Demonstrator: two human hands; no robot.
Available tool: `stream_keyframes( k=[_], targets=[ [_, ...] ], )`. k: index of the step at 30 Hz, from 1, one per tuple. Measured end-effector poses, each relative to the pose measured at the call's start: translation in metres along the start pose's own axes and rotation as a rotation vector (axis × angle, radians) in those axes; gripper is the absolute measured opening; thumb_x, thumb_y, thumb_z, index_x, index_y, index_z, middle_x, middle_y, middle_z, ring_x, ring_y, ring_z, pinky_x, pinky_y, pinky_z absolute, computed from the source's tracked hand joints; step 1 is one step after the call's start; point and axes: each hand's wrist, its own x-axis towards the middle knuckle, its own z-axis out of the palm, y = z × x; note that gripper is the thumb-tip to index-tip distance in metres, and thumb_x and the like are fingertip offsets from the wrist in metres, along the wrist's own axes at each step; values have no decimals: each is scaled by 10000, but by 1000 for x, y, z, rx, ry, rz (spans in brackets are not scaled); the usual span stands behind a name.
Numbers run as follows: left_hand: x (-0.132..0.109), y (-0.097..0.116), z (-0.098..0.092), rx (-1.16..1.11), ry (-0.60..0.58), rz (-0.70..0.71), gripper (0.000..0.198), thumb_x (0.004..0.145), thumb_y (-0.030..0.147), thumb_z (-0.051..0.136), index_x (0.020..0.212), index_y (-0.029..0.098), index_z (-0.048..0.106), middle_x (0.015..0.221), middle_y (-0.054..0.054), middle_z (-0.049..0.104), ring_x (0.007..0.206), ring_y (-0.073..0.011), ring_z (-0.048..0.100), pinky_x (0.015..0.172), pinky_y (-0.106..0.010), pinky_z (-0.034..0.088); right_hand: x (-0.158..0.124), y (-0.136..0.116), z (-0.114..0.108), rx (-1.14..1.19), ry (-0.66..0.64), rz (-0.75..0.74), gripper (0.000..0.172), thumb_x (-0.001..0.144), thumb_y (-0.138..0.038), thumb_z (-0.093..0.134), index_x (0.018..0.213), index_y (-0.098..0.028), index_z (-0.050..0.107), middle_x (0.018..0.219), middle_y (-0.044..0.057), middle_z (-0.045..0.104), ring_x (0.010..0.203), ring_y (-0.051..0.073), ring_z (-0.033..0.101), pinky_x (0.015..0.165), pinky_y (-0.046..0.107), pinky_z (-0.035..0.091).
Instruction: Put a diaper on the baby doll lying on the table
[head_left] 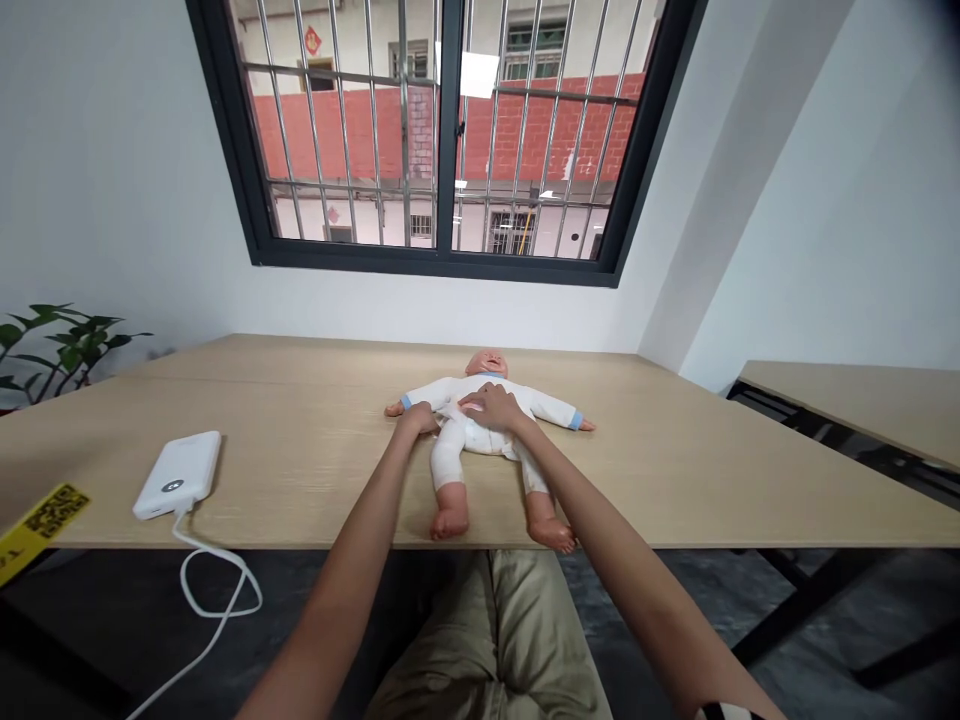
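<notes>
A baby doll (551, 405) in a white long-sleeved top with blue cuffs lies on its back on the table, its head away from me and its bare feet toward me. Around its hips is a white diaper (487, 440). My left hand (421, 418) is closed at the doll's hip on the left, its fingers curled at the diaper's edge; the fingertips are partly hidden. Across the belly lies my right hand (495, 405), fingers stretched out toward the left over the diaper's upper front. My right forearm covers part of one doll leg.
The wooden table (300, 480) ends just beyond the doll's feet on my side. At left lie a white power bank (180, 475) with a cable (225, 612) hanging over the edge, and a yellow label (41, 530). A plant (64, 345) stands at far left, a barred window (442, 255) behind.
</notes>
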Motion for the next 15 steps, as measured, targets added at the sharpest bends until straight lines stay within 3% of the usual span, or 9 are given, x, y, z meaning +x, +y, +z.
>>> stream_keyframes(
  k=[6,15],
  targets=[
    [-3,-4,-1,-147,12,10,214,538,78,707,467,192,541,352,17,454,489,-202,557,504,-259,372,-3,10,5,75,23,7,338,861,-415,605,1175,-334,701,1190,98,567,1115,295,469,955,432,346],
    [5,-11,8,-362,25,8,277,507,41,754,491,187,520,344,61,424,423,-154,503,477,-234,360,-7,5,0,44,-5,42,351,859,-439,575,1193,-400,673,1215,72,579,1136,290,493,976,475,362]
  ],
)
